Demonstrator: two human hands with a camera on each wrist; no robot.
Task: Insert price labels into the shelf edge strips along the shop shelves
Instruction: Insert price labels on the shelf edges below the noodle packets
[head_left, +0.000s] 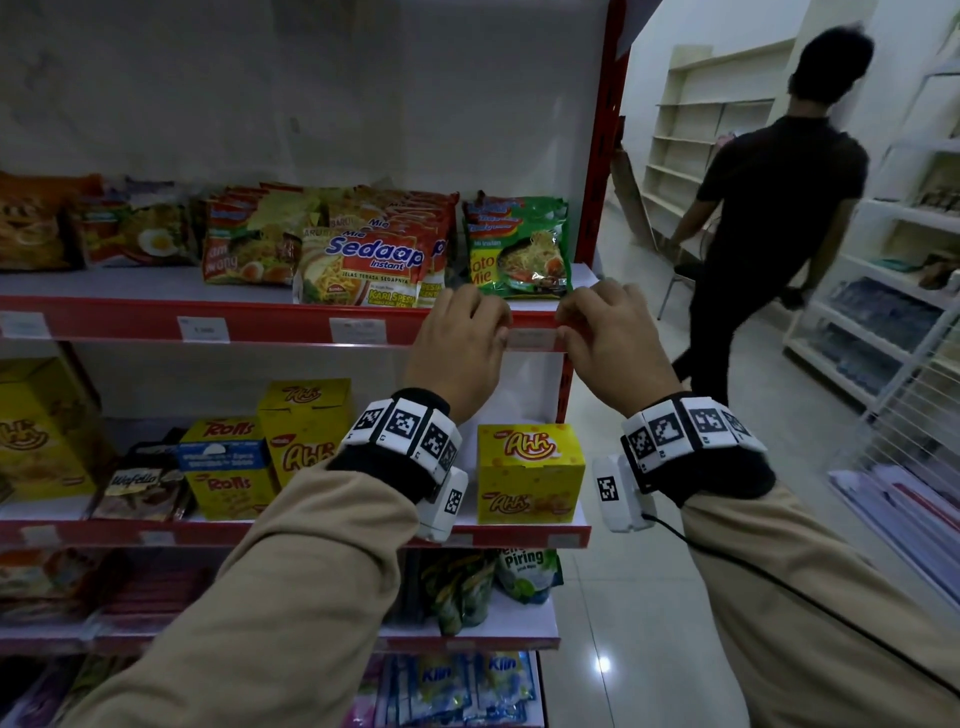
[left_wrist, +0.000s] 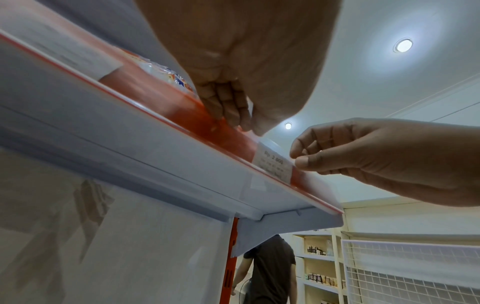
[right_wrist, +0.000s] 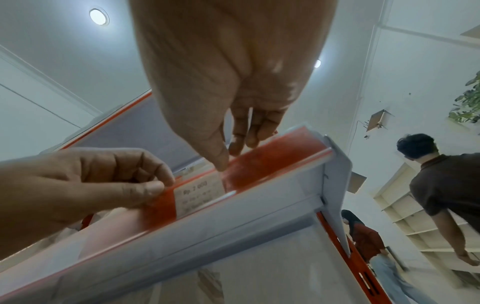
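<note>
Shop shelf (head_left: 156, 291) of noodle packets, left hand (head_left: 457, 343) and right hand (head_left: 613, 338) each pinching the edge strip (head_left: 280, 325) beside a white price label (head_left: 532, 339)

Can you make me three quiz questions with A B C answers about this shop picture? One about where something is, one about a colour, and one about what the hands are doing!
1. Where is the label the hands work on?
A. on the floor
B. in the top shelf's strip, under the green noodle pack
C. on a yellow box

2. What colour is the strip?
A. red
B. blue
C. black

3. What are the left hand and right hand doing?
A. hanging free
B. carrying a box
C. pinching at the strip beside the label

Answers: 1 B, it sits between the hands at the shelf edge. 2 A, all views show red. 3 C, curled fingers meet on the strip.
</note>
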